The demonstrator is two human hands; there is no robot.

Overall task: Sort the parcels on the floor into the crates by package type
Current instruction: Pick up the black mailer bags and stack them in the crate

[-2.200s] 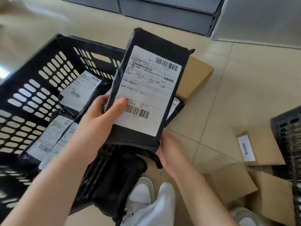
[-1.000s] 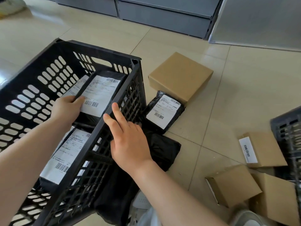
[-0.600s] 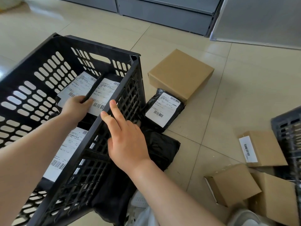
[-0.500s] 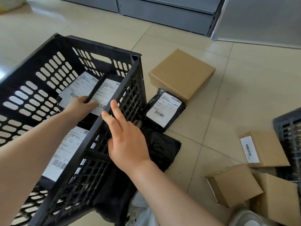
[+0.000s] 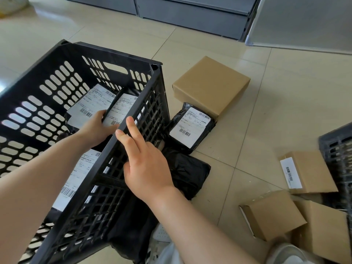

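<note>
While the left hand (image 5: 97,128) is reached down inside the black crate (image 5: 57,77), its fingers are laid flat on a black mailer bag (image 5: 122,109) with a white label, and the grip is spread rather than closed around it. That bag is leaned against the crate's right wall, just beside a second labelled bag (image 5: 91,103) lying further left. A third labelled bag (image 5: 76,178) is seen nearer the camera on the crate floor, partly hidden by the left forearm.

The right hand (image 5: 146,164) is held over the crate's right rim, with the fingers extended and slightly apart; two fingertips are touching the rim's top edge, and nothing is clamped in this grip.

On the tiled floor (image 5: 285,92), just right of the crate, another black labelled bag (image 5: 190,128) is lying against a flat brown box (image 5: 211,82). An unlabelled black bag (image 5: 186,174) is crumpled just below it. Well apart, at the lower right, three brown cardboard boxes are clustered: one with a barcode label (image 5: 312,172), and two plain ones (image 5: 272,214) (image 5: 323,231). The corner of a second dark crate (image 5: 339,149) is visible at the right edge.
</note>
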